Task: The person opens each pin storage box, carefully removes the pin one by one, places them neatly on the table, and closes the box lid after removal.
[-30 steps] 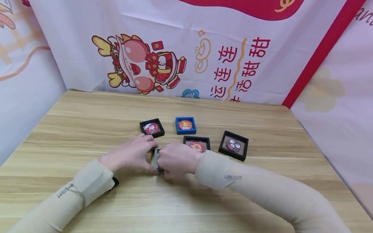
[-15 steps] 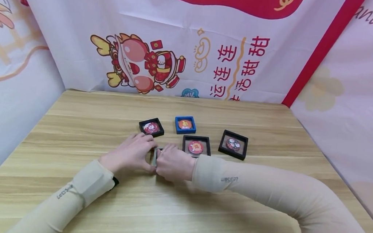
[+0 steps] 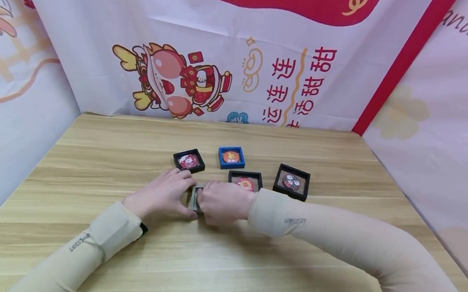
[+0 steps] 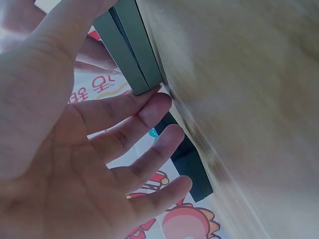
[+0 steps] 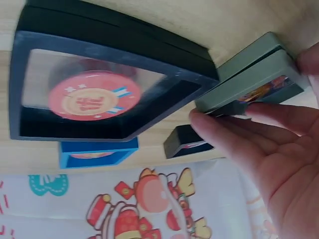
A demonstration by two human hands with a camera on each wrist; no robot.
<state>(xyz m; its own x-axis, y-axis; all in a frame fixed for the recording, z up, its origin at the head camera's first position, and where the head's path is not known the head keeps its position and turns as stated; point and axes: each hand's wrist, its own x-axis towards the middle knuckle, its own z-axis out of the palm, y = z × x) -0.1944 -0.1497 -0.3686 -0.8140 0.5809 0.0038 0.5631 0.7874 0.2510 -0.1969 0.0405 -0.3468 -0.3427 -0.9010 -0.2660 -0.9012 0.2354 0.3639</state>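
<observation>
A small grey-green display frame (image 3: 194, 199) is low over the table between both hands, mostly covered by the right one. My left hand (image 3: 162, 195) grips its left side, thumb at the near end and index finger at the far end; the other fingers stretch out loosely in the left wrist view. My right hand (image 3: 225, 202) holds the opposite side, fingertips and thumb at its two ends. The right wrist view shows a colourful round piece (image 5: 264, 89) inside the frame and a dark flap (image 5: 233, 107) beside the fingers. A narrow slit runs between the frame's two halves (image 4: 139, 45).
Around the hands on the wooden table (image 3: 208, 263) stand other framed badges: a black frame (image 3: 189, 161) at left, a blue frame (image 3: 231, 157) behind, a black frame (image 3: 245, 182) partly behind the right hand, and another black frame (image 3: 291, 182) farther right. A printed curtain (image 3: 211, 20) closes the back.
The right hand shifted slightly toward the person, then back right, its fingers staying on the grey-green frame. The left hand hardly moves. The other frames stay put.
</observation>
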